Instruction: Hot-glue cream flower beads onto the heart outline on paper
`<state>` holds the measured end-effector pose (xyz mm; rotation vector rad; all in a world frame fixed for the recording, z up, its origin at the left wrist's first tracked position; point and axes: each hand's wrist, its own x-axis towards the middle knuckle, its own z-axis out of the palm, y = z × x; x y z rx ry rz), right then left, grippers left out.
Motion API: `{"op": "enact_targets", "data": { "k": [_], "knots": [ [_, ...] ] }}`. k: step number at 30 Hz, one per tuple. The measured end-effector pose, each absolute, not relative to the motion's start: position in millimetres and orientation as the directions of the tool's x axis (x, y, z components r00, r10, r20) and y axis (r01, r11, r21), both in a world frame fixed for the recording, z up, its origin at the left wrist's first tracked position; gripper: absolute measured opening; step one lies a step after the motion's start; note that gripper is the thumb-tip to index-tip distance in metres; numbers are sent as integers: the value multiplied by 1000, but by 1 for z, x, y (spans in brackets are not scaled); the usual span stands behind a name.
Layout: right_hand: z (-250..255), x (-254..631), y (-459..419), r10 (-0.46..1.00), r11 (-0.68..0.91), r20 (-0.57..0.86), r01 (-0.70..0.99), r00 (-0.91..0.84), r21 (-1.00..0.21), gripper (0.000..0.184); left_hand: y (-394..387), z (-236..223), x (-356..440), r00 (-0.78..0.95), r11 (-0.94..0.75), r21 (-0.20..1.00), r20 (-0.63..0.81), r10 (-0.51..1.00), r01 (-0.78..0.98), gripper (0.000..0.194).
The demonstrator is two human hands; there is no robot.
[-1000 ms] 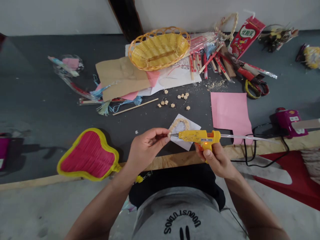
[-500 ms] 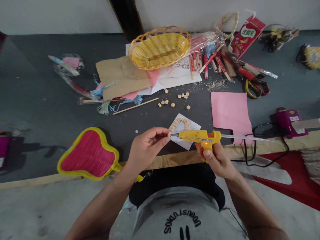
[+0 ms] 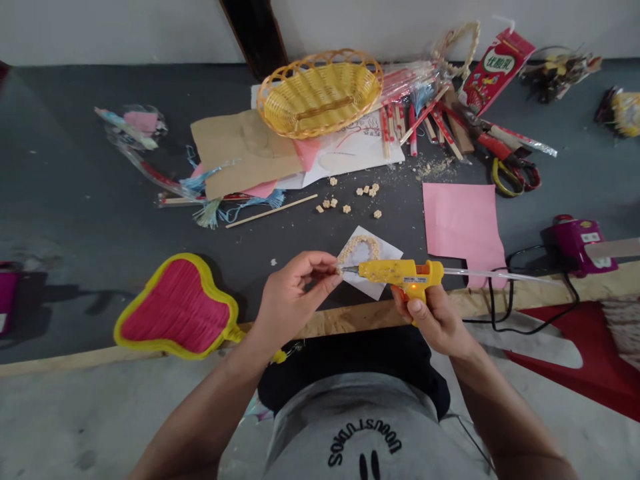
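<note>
Left hand point(image 3: 300, 287): thumb and forefinger are pinching a small pale piece point(image 3: 339, 271); whether it is joining the arch cannot be told. Right hand point(image 3: 433, 319): fingers are wrapping the grip of a yellow glue gun point(image 3: 386, 271), its nozzle pointing at the pinched piece, its lamp glowing orange. Clear glue stick point(image 3: 475, 273): jutting from the gun's rear. Arch point(image 3: 374, 247) of pale pieces: lying on white paper point(image 3: 370, 289) just beyond the nozzle, the gun and left fingertips hiding its lower part. Loose pieces point(image 3: 347, 209): scattering beyond the paper. Thin stick point(image 3: 273, 211): lying to their left. Pink card point(image 3: 460, 217): lying to the right. Fan point(image 3: 180, 307), magenta and yellow: overhanging the near edge, left. Basket point(image 3: 320, 100): resting on papers. Scissors point(image 3: 495, 177), carton point(image 3: 500, 63): lying far right. Grey table point(image 3: 75, 187): bordering a pale wall point(image 3: 125, 33). Concrete floor point(image 3: 50, 413): showing below.
</note>
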<state>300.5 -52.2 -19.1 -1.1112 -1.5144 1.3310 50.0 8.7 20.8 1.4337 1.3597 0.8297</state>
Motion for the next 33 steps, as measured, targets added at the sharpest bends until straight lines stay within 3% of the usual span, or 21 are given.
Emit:
{"op": "enact_targets", "data": {
  "k": [19, 27, 33],
  "knots": [
    [-16, 298, -51, 957, 45, 23, 70, -290, -997, 17, 7, 19, 47, 130, 31, 944, -77, 989, 329, 13],
    [-16, 301, -54, 952, 26, 9, 52, -304, -998, 14, 0, 16, 48, 246, -268, 769, 148, 958, 581, 18],
    [-16, 301, -55, 948, 19, 4, 42, -318, -999, 15, 0, 19, 48, 265, -323, 708, 196, 944, 628, 15]
  ]
}}
